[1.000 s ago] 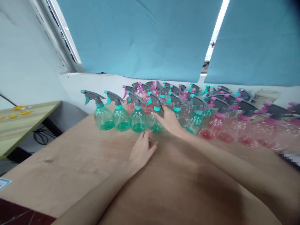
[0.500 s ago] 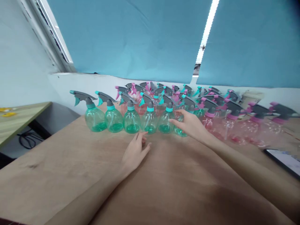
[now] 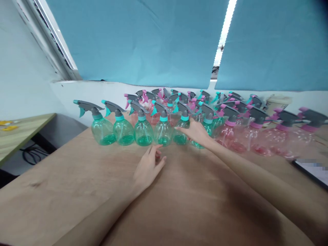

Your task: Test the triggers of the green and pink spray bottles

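A: What's behind it all?

B: Blue cloth [image 3: 140, 44] across the top of the frame, and a brown wooden bench [image 3: 77, 191] filling the lower part. Bottles stand along the far part of the bench, green ones from centre left to just right of centre, pink ones [image 3: 228, 135] towards the right edge.

A: Which bottle matters here?

B: The fifth green bottle [image 3: 179, 137] from the left in the front row, just right of the centre of the frame. It stands upright, with its grey spray head [image 3: 182, 108] leaning up and to the left.

A: And the nearer hand?

B: The right hand [image 3: 197, 133], easily. Its palm is just right of that bottle, so the bottle lies to the left of the palm, its long axis running up and down while the forearm slants in from the lower right. The thumb reaches across the bottle's front, and the fingers are by the right side, near the sixth bottle [image 3: 208, 129].

A: Gripping it?

B: I can't tell. The hand is part-way round, but how firmly the fingers press doesn't show.

A: What about the left hand [image 3: 147, 168]?

B: Loosely spread and holding nothing, below centre in the frame. Its fingertips are near the base of the fourth bottle [image 3: 163, 132], farther from the fifth.
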{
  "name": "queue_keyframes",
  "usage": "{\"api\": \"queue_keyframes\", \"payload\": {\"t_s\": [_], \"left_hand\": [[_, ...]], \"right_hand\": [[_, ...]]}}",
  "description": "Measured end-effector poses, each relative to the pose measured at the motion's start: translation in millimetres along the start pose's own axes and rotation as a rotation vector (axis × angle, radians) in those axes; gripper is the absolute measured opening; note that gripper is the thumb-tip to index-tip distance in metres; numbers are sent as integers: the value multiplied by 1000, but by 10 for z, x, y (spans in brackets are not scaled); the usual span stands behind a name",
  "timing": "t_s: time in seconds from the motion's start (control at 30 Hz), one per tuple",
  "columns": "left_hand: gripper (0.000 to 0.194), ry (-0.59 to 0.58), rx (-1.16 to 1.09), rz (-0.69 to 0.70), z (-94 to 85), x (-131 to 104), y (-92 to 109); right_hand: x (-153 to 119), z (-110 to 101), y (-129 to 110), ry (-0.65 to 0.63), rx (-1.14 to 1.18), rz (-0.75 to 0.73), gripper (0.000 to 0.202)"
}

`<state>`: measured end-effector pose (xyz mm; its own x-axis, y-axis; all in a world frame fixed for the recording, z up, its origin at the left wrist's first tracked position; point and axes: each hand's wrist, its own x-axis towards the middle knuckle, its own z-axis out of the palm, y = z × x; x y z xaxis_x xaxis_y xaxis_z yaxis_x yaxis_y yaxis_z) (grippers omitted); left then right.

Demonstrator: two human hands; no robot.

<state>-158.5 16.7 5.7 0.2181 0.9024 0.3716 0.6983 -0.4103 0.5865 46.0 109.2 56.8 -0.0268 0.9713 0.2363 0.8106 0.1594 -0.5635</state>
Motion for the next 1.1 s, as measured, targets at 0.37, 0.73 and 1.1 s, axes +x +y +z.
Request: {"api": "queue_keyframes", "payload": {"t_s": [0.37,0.73,1.1], "left_hand": [[32,-17,11,-6,9,7,2],[32,-36,-24,-34,-15,16,41],[56,-54,22,37,131,-52,274]], "right_hand": [[-7,-26,54,16,-50,0,80],[-154,-41,63,21,-168,-66,80],[-857,-209,161,68,-104,-281,78]]}}
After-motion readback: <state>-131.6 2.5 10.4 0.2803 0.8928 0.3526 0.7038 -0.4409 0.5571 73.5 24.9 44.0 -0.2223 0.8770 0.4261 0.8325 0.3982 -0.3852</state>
